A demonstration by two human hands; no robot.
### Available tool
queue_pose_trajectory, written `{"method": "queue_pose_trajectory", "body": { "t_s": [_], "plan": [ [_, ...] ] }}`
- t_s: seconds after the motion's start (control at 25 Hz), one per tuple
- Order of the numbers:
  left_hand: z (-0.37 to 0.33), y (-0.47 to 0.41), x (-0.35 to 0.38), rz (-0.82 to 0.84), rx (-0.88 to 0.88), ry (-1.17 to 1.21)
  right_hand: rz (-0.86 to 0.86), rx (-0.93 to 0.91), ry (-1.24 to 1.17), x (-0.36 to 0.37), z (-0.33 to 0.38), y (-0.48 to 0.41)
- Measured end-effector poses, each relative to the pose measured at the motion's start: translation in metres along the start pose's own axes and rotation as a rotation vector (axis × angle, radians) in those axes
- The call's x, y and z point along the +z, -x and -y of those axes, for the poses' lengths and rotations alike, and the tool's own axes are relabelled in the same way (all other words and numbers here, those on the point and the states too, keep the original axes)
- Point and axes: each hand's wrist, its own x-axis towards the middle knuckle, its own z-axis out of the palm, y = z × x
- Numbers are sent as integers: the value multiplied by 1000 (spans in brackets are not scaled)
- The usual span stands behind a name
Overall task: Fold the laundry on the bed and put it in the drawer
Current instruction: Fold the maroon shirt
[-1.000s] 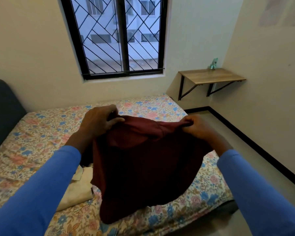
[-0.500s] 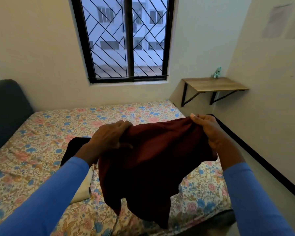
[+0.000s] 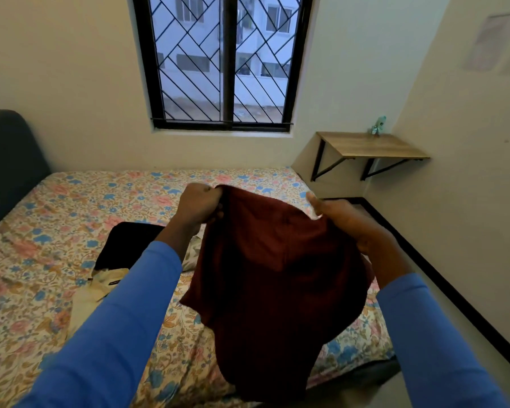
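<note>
While the left hand (image 3: 199, 206) is fisting one top corner and the right hand (image 3: 345, 222) is pinching the other, the maroon garment (image 3: 277, 275) is hanging longer and straighter above the bed (image 3: 56, 231) than a second ago (shaken out, I judge), so folding is likely starting.

Left hand (image 3: 199, 206) has come up, now fisted on the maroon garment's (image 3: 277, 290) top corner. Right hand (image 3: 345, 222) shifted to the side edge, thumb up. The cloth hangs narrower and longer. Black garment (image 3: 127, 242) now exposed beside the left wrist.
</note>
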Motion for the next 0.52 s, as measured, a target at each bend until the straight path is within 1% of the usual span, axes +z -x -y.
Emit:
{"method": "queue_pose_trajectory", "body": {
  "t_s": [0.08, 0.12, 0.16, 0.2, 0.32, 0.36, 0.4, 0.44, 0.52],
  "plan": [
    [-24, -5, 9, -26, 126, -31, 298, 94, 157, 16, -5, 6],
    [-35, -7, 17, -12, 172, -47, 390, 101, 193, 25, -11, 6],
    [-45, -9, 25, 31, 200, -59, 435, 101, 140, 34, -17, 5],
    [-50, -13, 34, 89, 208, -64, 429, 95, -8, 44, -24, 0],
    [-48, -22, 57, 220, 220, -42, 241, 72, -581, 73, -39, -10],
    [-41, -25, 62, 248, 240, -32, 208, 63, -718, 80, -45, -13],
    [-32, -28, 66, 282, 257, -23, 193, 56, -785, 87, -49, -16],
    [-21, -32, 69, 323, 278, -15, 177, 57, -790, 94, -54, -20],
    [-2, -32, 72, 413, 331, 11, 174, 99, -684, 100, -52, -19]
  ]
}}
